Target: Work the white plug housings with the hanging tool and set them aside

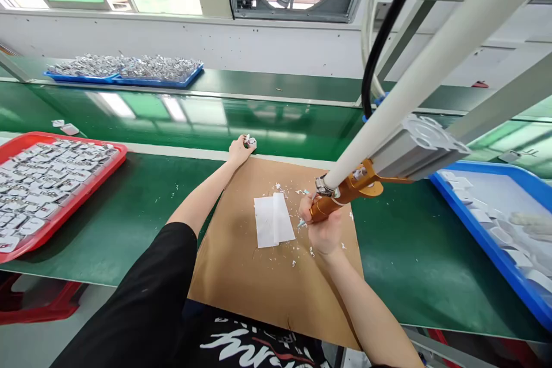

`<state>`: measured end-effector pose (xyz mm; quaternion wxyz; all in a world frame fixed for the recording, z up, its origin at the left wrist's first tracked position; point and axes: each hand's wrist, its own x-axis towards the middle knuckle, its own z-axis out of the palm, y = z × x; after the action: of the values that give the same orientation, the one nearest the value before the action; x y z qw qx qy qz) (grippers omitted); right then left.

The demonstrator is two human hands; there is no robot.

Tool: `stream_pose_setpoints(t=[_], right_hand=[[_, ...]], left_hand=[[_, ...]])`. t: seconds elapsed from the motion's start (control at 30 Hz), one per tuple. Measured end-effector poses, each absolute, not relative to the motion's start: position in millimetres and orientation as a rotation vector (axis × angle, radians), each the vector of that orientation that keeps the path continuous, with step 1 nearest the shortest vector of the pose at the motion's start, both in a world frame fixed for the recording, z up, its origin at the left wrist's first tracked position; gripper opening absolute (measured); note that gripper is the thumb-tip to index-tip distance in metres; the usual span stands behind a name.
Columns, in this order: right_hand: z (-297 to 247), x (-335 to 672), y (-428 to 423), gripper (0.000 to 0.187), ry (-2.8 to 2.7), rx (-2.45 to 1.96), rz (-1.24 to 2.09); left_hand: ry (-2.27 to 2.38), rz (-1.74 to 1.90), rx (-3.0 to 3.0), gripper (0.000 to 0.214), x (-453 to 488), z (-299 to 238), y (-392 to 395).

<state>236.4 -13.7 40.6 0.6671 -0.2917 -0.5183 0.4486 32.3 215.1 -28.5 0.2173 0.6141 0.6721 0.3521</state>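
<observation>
My left hand (240,149) reaches forward to the near edge of the glossy green conveyor belt (181,118), its fingers pinched on a small white part (250,141). My right hand (322,229) is wrapped around the orange handle of a hanging tool (345,192), held over the brown cardboard sheet (259,276). The tool's tip points down and left, close to a white paper piece (273,219) lying on the cardboard. White scraps are scattered around the paper.
A red tray (64,207) of several small white parts sits at the left. A blue tray (487,236) with white parts lies at the right. Far back stands another blue tray (125,77) heaped with parts. A white tube (448,40) and black cable (388,29) cross overhead.
</observation>
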Motion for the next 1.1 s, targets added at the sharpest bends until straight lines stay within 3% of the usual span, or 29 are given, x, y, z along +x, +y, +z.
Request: stream_pose_setpoints(t=[0.1, 0.2, 0.33, 0.57, 1.1], right_hand=[[39.0, 238.2, -12.3, 0.05, -1.166, -0.651, 1.013], [38.4, 238.4, -11.5, 0.05, -1.165, -0.647, 1.019], [37.0, 238.3, -11.3, 0.052, -1.159, -0.661, 1.019], [35.7, 244.4, -5.5, 0.057, -1.147, -0.717, 0.982], [32.9, 233.6, 31.0, 0.058, -1.04, -0.735, 0.848]], left_hand=[[1.929, 1.02, 1.722, 0.079, 27.4, -33.8, 211.6], [2.032, 1.141, 1.736, 0.089, 27.8, -31.7, 198.4], [1.863, 1.209, 2.065, 0.075, 32.8, -36.0, 164.3], [1.384, 0.639, 2.488, 0.04, 29.0, -55.3, 129.2], [1.5, 0.741, 2.474, 0.036, 29.5, -50.1, 124.2]])
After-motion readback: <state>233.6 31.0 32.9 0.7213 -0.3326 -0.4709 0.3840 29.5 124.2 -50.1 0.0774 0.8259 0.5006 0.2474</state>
